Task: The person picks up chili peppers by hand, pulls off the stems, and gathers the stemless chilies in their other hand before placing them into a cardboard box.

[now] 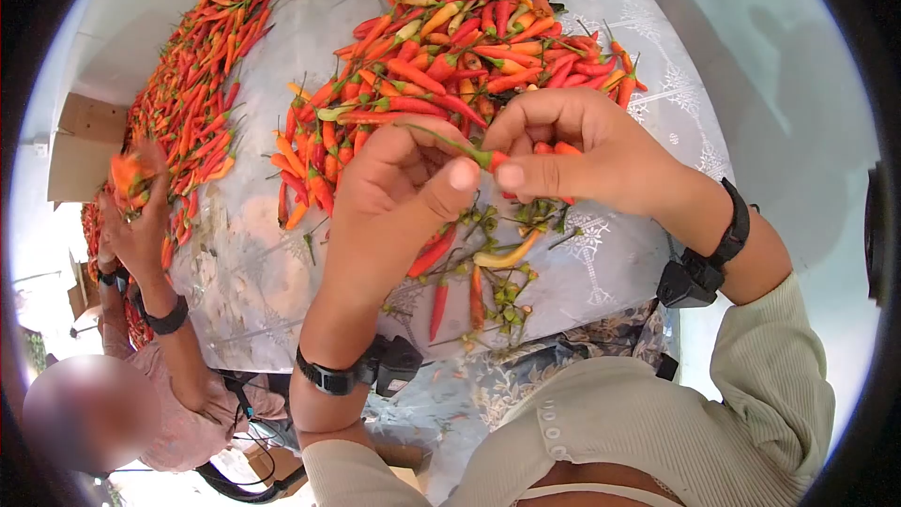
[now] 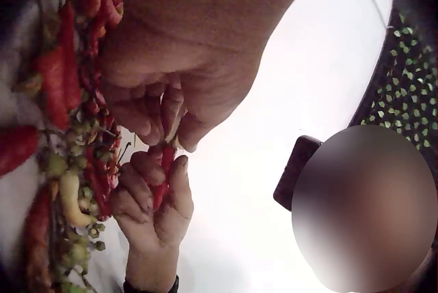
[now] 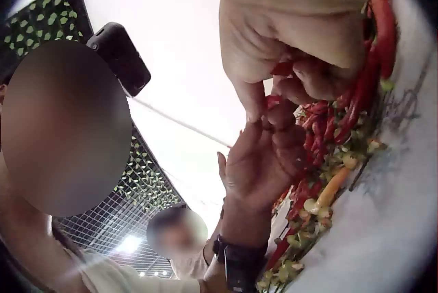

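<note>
In the head view, the left hand (image 1: 389,192) and right hand (image 1: 587,155) meet above the table, fingertips close together. Between them is a red chili (image 1: 497,161) with a green stem (image 1: 441,139). The left thumb and fingers pinch the stem; the right thumb and fingers grip the red body, also seen in the left wrist view as a red chili (image 2: 164,170). More red pieces show inside the right hand's curled fingers. Behind the hands lies a heap of red and orange chilies (image 1: 422,66). Below them are green stems (image 1: 507,305) and a yellow chili (image 1: 507,253).
A larger chili pile (image 1: 192,84) spreads along the table's left side, by a cardboard box (image 1: 86,145). Another person (image 1: 155,244) at the left holds orange-red chilies. The patterned table cover (image 1: 249,272) runs to the near edge.
</note>
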Tool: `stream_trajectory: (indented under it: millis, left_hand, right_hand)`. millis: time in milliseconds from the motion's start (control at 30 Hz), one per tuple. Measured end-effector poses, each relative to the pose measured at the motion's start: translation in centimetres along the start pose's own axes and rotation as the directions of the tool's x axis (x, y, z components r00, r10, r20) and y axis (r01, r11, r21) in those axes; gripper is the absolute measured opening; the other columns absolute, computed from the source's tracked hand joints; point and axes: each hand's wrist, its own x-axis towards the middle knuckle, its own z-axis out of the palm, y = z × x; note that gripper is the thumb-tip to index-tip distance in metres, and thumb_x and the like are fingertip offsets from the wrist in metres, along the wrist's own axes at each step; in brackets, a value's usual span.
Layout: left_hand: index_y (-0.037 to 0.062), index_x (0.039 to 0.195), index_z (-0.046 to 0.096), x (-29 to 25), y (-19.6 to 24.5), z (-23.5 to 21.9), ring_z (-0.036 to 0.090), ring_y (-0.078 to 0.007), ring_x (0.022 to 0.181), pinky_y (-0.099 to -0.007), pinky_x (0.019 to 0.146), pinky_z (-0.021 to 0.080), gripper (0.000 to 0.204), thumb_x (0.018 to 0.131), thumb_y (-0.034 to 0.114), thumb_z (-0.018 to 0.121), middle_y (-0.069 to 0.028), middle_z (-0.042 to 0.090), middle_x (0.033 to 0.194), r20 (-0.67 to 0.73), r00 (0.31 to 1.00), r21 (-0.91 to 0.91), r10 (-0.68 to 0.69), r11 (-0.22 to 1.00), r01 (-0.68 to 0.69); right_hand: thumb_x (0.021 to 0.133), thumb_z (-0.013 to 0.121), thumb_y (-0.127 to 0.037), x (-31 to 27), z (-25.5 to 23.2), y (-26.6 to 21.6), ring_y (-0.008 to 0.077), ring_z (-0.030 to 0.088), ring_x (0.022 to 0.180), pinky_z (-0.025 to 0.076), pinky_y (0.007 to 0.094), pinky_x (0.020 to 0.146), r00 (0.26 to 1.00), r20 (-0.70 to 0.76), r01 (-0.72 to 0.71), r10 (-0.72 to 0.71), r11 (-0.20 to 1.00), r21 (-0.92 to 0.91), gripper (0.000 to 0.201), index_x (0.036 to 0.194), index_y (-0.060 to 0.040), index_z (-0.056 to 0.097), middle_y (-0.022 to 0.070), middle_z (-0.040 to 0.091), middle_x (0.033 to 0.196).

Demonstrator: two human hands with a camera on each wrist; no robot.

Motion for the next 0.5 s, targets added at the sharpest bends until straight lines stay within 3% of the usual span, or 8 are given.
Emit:
stream_trajectory:
  millis: [67,200,300,500]
  left_hand:
    - [0.0030,0.109,0.057,0.0,-0.3,0.5,0.060,-0.0104,0.081,-0.0233,0.072,0.049,0.025,0.088,0.013,0.067,-0.0031,0.063,0.091,-0.026,1.000,-0.050,0.013,0.999,-0.014]
    - [0.0002,0.103,0.059,0.1,-0.5,0.4,0.061,-0.0106,0.087,-0.0257,0.079,0.050,0.021,0.085,0.003,0.071,-0.0043,0.063,0.097,-0.005,0.999,-0.138,0.054,0.989,-0.054]
    - [-0.0002,0.100,0.062,0.1,0.1,0.2,0.061,-0.0107,0.089,-0.0256,0.080,0.050,0.018,0.085,0.003,0.070,-0.0048,0.063,0.096,0.035,0.999,-0.056,-0.001,0.998,0.003]
    - [0.0001,0.092,0.065,0.1,-0.1,-0.7,0.059,-0.0093,0.083,-0.0236,0.073,0.047,0.012,0.082,0.000,0.071,-0.0039,0.061,0.089,0.101,0.990,0.038,0.102,0.994,-0.106]
  right_hand:
    - [0.082,0.077,-0.024,-0.1,-0.1,0.2,0.0044,0.057,0.068,0.045,0.0196,0.061,0.997,0.028,0.070,-0.068,0.994,-0.084,0.028,0.093,-0.0010,0.065,0.0003,0.063,0.074]
    - [0.081,0.078,-0.021,-0.3,0.0,0.1,0.0038,0.054,0.066,0.042,0.0203,0.058,0.995,0.006,0.099,-0.100,0.969,-0.224,0.023,0.086,-0.0024,0.066,-0.0015,0.061,0.072]
    - [0.079,0.079,-0.017,-0.5,0.2,0.2,0.0039,0.052,0.064,0.040,0.0207,0.057,0.991,-0.006,0.124,-0.131,0.946,-0.300,0.019,0.081,-0.0039,0.065,-0.0023,0.060,0.071]
    - [0.080,0.078,-0.019,-0.8,0.4,0.2,0.0047,0.052,0.064,0.039,0.0218,0.056,0.984,0.061,0.177,-0.167,0.919,-0.351,0.019,0.081,-0.0035,0.066,-0.0013,0.061,0.070]
